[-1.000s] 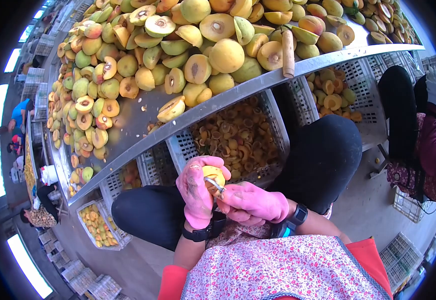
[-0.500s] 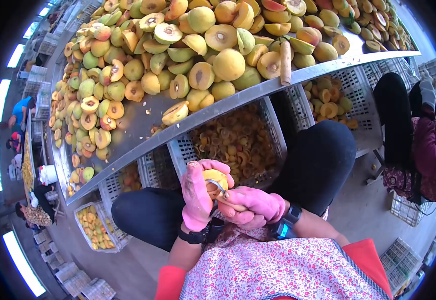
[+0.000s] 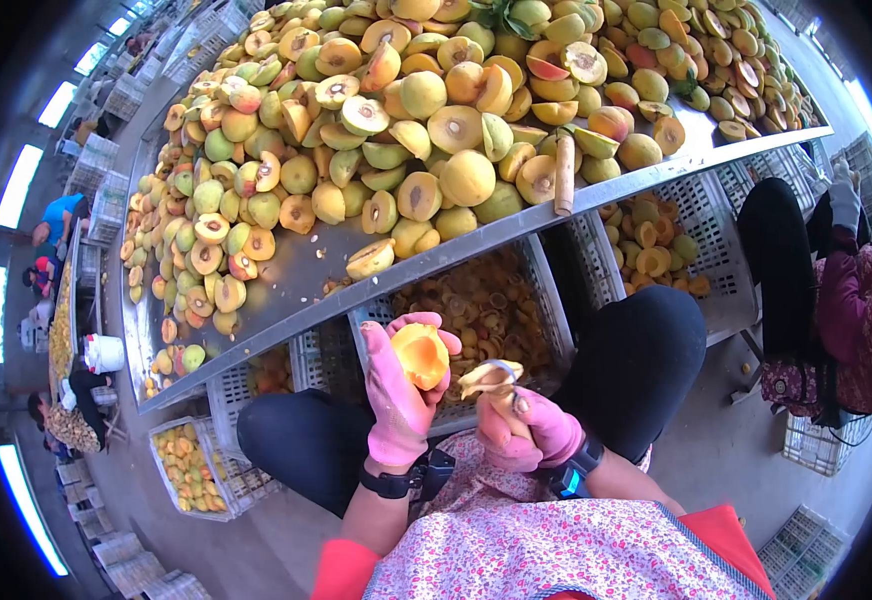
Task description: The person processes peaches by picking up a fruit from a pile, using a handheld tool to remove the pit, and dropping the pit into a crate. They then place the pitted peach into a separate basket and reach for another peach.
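Observation:
My left hand (image 3: 394,410), in a pink glove, is closed around a hollowed peach half (image 3: 422,357), its smooth orange cup facing up. To its right, my right hand (image 3: 546,432), also in a pink glove, grips the wooden handle of a pitting knife (image 3: 509,412). A scooped-out brownish piece of peach (image 3: 486,378) sits on the knife's curved metal end, apart from the half. Both hands are above my lap, in front of a crate (image 3: 558,330) of peach scraps. On the metal table (image 3: 296,255) beyond lies a big heap of halved peaches (image 3: 421,195).
Another wooden handle (image 3: 564,175) lies across the table's raised metal edge. Crates of peach pieces stand under the table, and another crate (image 3: 191,470) of peaches is at lower left. A person (image 3: 856,300) sits at the right. More people are at the far left.
My right hand has pulled the knife away to the right, bringing out the scooped piece. The peach half in my left hand now shows a hollow. The view has shifted slightly.

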Available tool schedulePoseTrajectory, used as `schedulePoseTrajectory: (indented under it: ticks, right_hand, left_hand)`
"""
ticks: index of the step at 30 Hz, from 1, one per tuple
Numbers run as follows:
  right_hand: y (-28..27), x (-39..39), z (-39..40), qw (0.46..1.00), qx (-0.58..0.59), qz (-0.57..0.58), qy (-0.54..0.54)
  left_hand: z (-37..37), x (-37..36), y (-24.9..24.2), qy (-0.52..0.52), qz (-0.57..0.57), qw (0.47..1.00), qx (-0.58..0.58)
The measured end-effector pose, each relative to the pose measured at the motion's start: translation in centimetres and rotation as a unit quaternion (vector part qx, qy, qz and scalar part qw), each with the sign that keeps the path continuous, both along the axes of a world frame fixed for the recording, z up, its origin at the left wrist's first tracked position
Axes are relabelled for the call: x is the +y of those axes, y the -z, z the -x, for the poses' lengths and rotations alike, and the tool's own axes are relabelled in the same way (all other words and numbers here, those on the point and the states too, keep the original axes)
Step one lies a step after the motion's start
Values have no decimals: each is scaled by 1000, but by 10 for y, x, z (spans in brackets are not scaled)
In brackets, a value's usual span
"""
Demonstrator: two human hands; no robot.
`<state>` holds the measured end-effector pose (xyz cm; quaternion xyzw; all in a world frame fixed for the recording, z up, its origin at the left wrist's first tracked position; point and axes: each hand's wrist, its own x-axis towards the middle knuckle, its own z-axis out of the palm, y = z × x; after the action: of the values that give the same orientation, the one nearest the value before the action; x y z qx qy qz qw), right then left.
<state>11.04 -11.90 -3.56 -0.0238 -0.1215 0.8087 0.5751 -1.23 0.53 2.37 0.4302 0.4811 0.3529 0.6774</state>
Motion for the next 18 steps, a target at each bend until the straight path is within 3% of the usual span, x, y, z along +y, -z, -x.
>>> schedulePoseTrajectory:
  ticks: [2, 4, 5, 6, 7, 9, 10, 11, 12, 14, 16, 18]
  right_hand:
    - [-3, 7, 0, 995, 23, 76, 61]
    - [-4, 20, -12, 950, -233, 210, 9]
    - [15, 19, 0, 857, -483, 171, 52]
    - [42, 15, 15, 700, -697, 123, 93]
    - [61, 9, 21, 674, -720, 72, 145]
    - [38, 14, 16, 678, -720, 75, 128]
    - [24, 18, 12, 682, -720, 73, 108]
    - [18, 24, 7, 592, -799, 96, -34]
    - [55, 12, 15, 501, -855, 67, -115]
    - [83, 5, 17, 423, -878, -12, -221]
    - [64, 11, 13, 443, -882, 28, -158]
    - [42, 16, 13, 462, -879, 61, -101]
  left_hand:
    - [11, 8, -5, 14, 27, 999, -41]
    - [32, 23, -21, 2, -22, 999, -23]
    - [46, 30, -37, -26, -69, 997, 26]
    - [69, 42, -48, -61, -126, 988, 63]
    - [90, 49, -64, -105, -198, 966, 125]
    - [133, 62, -85, -198, -305, 866, 343]
    - [167, 72, -95, -186, -221, 877, 383]
    - [224, 95, -74, -99, -351, 774, 518]
    - [263, 112, -50, -9, -463, 630, 623]
    - [239, 109, -51, -21, -466, 642, 609]
    - [204, 104, -54, -38, -463, 656, 595]
    - [158, 115, -67, 59, -392, 795, 460]
